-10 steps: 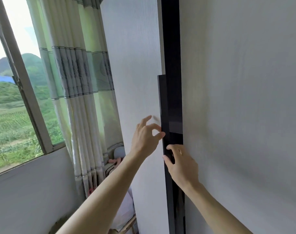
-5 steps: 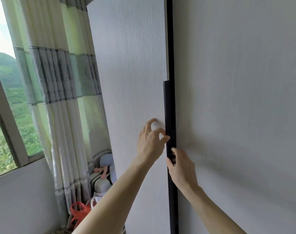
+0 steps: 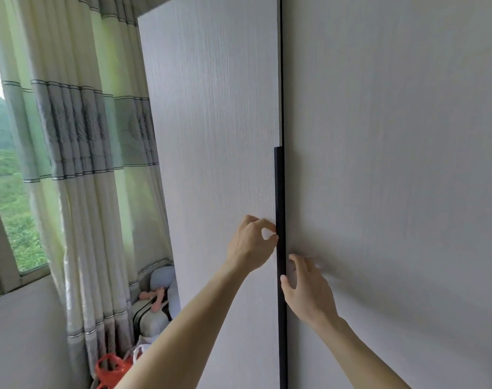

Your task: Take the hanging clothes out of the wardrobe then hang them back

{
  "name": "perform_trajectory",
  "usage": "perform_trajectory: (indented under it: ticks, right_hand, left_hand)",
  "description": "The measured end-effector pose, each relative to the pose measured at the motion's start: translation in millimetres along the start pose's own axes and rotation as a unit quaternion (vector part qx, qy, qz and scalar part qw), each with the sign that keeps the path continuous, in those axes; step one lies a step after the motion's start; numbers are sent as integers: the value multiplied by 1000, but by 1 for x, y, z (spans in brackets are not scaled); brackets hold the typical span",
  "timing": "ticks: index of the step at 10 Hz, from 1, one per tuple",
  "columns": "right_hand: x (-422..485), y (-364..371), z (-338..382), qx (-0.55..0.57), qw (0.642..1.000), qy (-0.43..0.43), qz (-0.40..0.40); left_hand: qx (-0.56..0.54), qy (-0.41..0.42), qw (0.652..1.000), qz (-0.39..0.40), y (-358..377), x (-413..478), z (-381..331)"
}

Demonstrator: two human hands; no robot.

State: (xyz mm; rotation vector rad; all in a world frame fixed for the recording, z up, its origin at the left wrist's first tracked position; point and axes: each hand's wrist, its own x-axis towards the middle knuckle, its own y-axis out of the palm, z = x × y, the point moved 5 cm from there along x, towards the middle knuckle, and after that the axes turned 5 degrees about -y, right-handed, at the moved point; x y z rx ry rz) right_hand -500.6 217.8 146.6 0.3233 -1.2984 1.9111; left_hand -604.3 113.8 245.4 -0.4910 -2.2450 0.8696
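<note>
The wardrobe fills the view with two white wood-grain doors, the left door (image 3: 216, 164) and the right door (image 3: 393, 164), meeting at a thin dark seam. A long black handle strip (image 3: 280, 186) runs down the left door's edge. My left hand (image 3: 253, 242) has curled fingers, with thumb and forefinger tips pinched at the strip's left side. Just below it, my right hand (image 3: 306, 287) lies with spread fingers on the right door and its thumb against the strip. No clothes show; the inside is hidden behind the doors.
A striped green-and-grey curtain (image 3: 79, 164) hangs left of the wardrobe beside a window (image 3: 3, 197). On the floor in that corner lie a pale bag with soft toys (image 3: 155, 310) and an orange plastic bag (image 3: 110, 369).
The dark gap between the two doors has narrowed to a thin seam. My left hand's fingers have curled onto the handle strip, and my view has turned to the right.
</note>
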Motion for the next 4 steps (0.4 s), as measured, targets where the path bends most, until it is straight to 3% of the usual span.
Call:
perform_trajectory:
  ticks: [1, 3, 4]
  right_hand:
    - [5, -12, 1, -64, 996, -50, -44]
    - [19, -48, 2, -238, 950, -142, -145]
    - [32, -69, 0, -259, 933, -169, -182]
  left_hand:
    - [-8, 10, 1000, 14, 0, 4, 1]
    - [-15, 10, 1000, 24, 1, 10, -3]
    - [-20, 4, 999, -25, -4, 11, -9]
